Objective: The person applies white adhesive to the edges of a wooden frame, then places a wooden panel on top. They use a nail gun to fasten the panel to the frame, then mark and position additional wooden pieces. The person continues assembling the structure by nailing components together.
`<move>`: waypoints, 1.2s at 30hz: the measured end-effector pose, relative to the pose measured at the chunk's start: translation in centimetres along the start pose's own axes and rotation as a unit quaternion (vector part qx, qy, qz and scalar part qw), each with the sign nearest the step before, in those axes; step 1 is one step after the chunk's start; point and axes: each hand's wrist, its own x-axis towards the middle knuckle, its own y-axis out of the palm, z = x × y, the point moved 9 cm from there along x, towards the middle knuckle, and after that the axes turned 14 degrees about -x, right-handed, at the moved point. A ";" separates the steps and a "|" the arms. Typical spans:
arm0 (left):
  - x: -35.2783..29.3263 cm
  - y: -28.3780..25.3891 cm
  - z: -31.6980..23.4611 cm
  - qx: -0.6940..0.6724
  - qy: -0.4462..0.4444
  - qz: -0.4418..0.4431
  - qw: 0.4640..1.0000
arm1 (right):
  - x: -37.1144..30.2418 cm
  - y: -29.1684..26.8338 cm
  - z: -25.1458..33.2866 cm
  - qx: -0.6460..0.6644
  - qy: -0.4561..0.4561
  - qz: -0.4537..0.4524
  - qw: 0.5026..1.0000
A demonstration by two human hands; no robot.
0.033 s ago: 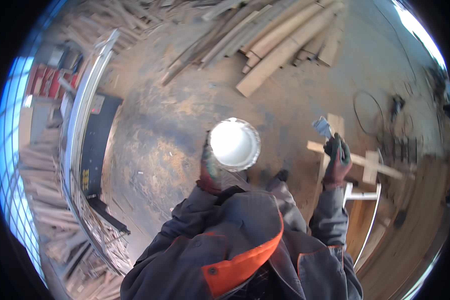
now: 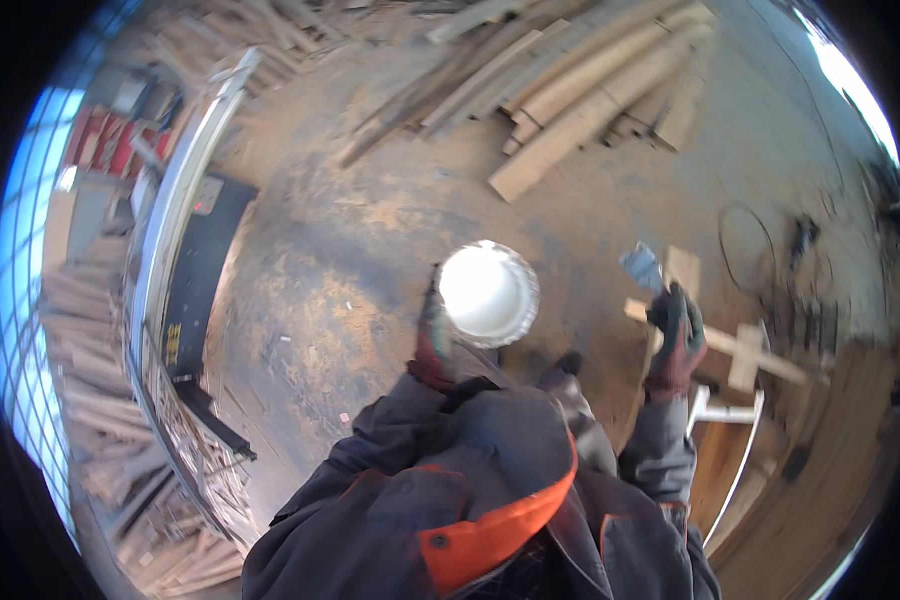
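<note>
A round white bucket (image 2: 490, 290), its inside bright white and its rim smeared, is held in front of my body. My gloved left hand (image 2: 434, 345) grips it along its left side, with the fingers partly hidden by the bucket. Out to the right, my gloved right hand (image 2: 678, 340) is closed round the handle of a paintbrush (image 2: 642, 266). The brush's broad, pale blue-grey head points up and to the left, apart from the bucket. Most of its handle is hidden in the glove.
Long boards (image 2: 600, 110) lie piled on the floor ahead. Crossed wooden pieces (image 2: 745, 355) and a white-edged frame (image 2: 727, 412) stand beside my right arm. A dark metal machine (image 2: 205, 270) runs along the left, with stacked scrap wood (image 2: 95, 350) beyond. A cable (image 2: 745, 240) loops at right.
The view has shifted slightly, so the bucket and floor things appear farther right. The brush head sits a little lower and farther left against the wooden pieces. Both hands keep their hold.
</note>
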 end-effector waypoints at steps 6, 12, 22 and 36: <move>8.2 -6.5 -2.9 0.021 0.049 -0.004 0.999 | -3.9 18.8 12.8 0.003 -0.047 0.214 0.976; 14.5 -11.9 -13.0 0.068 0.085 0.019 0.994 | -6.7 37.1 15.1 0.001 -0.012 0.293 0.956; 17.1 -30.3 -34.2 -0.029 0.130 -0.237 0.962 | -9.9 67.0 20.9 -0.245 -0.273 0.426 0.827; 32.4 -52.1 -65.5 -0.094 0.351 -0.301 0.881 | -17.9 120.9 20.3 -0.001 -0.058 0.789 0.611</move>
